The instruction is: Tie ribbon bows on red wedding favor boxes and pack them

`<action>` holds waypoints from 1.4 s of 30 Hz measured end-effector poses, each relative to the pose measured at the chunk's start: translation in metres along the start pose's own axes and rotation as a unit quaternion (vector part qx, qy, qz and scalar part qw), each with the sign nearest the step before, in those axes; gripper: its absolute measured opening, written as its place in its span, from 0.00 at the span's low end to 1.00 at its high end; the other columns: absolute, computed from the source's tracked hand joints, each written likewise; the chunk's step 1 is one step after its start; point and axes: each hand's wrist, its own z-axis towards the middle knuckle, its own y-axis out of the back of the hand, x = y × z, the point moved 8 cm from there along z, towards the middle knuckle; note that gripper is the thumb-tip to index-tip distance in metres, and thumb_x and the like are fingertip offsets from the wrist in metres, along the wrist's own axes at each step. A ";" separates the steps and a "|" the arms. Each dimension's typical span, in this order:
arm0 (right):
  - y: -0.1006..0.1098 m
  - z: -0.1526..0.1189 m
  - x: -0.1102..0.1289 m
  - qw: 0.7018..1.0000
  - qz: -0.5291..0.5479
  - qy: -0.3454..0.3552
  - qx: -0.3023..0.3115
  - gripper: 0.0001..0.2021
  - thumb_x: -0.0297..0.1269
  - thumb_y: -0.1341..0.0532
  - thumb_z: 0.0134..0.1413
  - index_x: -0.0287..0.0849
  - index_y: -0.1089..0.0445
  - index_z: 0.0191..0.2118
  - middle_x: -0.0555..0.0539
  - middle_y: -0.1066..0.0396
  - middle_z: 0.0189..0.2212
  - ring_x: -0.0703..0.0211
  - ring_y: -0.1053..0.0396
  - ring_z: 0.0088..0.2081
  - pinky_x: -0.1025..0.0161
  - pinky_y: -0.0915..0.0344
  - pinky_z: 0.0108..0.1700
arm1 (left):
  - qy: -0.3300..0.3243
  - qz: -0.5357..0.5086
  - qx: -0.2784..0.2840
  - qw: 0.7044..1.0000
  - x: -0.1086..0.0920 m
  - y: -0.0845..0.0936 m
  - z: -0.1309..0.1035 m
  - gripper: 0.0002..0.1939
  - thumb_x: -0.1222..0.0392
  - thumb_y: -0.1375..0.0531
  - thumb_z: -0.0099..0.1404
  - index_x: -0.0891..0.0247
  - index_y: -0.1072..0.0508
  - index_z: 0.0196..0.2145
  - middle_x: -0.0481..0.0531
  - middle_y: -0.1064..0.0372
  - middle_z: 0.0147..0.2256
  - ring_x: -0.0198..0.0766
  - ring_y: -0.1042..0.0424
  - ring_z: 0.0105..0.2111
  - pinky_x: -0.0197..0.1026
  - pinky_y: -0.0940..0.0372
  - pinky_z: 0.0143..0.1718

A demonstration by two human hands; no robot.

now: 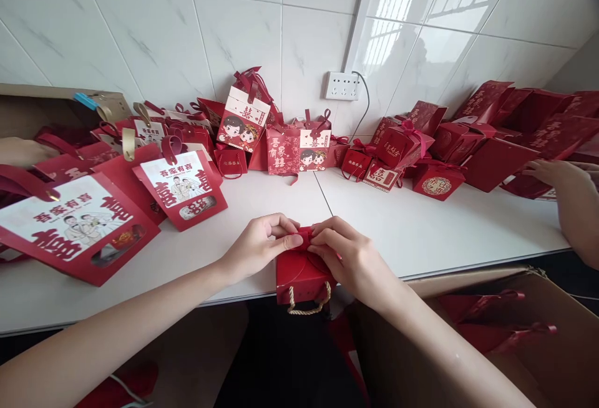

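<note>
A small red box [304,274] with a gold rope handle sits at the table's front edge, in the middle of the head view. Above its top is a red ribbon [305,238]. My left hand [269,242] pinches the ribbon from the left, thumb and fingers together. My right hand [349,255] grips it from the right with bent fingers, close to the left fingertips. The rope handle [306,309] hangs at the box's near side, touched by neither hand. The part of the ribbon between the fingers is mostly hidden.
Red gift bags [180,186] stand at the left. Red boxes [438,180] line the tiled wall toward the right. An open cardboard box [552,333] holds red items below the right edge. Another person's hands [564,183] reach in at right; an arm [23,151] shows at far left.
</note>
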 end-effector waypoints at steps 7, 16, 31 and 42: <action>0.009 -0.003 0.004 0.992 -0.105 0.061 0.021 0.09 0.27 0.50 0.63 0.39 0.34 0.36 0.39 0.34 0.40 0.59 0.31 0.39 0.62 0.30 0.38 | -0.054 0.138 -0.025 0.989 -0.018 0.013 -0.003 0.17 0.45 0.39 0.58 0.63 0.32 0.25 0.53 0.28 0.37 0.42 0.30 0.38 0.40 0.37 0.38; 0.022 -0.014 0.021 0.923 -0.324 0.205 0.044 0.16 0.21 0.54 0.61 0.41 0.31 0.33 0.42 0.31 0.31 0.57 0.34 0.31 0.59 0.35 0.35 | -0.081 0.301 -0.058 0.948 -0.036 0.012 -0.029 0.14 0.49 0.42 0.61 0.60 0.35 0.24 0.44 0.34 0.24 0.32 0.39 0.23 0.35 0.43 0.25; -0.005 -0.024 -0.027 0.946 0.079 -0.298 0.098 0.20 0.53 0.48 0.59 0.44 0.42 0.23 0.54 0.38 0.17 0.66 0.42 0.19 0.68 0.46 0.23 | -0.009 0.216 -0.021 0.976 -0.018 -0.007 -0.041 0.12 0.52 0.44 0.63 0.62 0.37 0.27 0.51 0.29 0.44 0.28 0.39 0.20 0.35 0.40 0.24; -0.024 -0.024 -0.049 0.852 0.340 -0.376 0.128 0.17 0.50 0.37 0.46 0.39 0.37 0.25 0.55 0.42 0.21 0.69 0.47 0.23 0.68 0.49 0.26 | -0.019 0.158 -0.056 0.986 -0.007 0.011 -0.036 0.16 0.50 0.45 0.63 0.62 0.38 0.24 0.46 0.42 0.29 0.29 0.40 0.22 0.33 0.43 0.20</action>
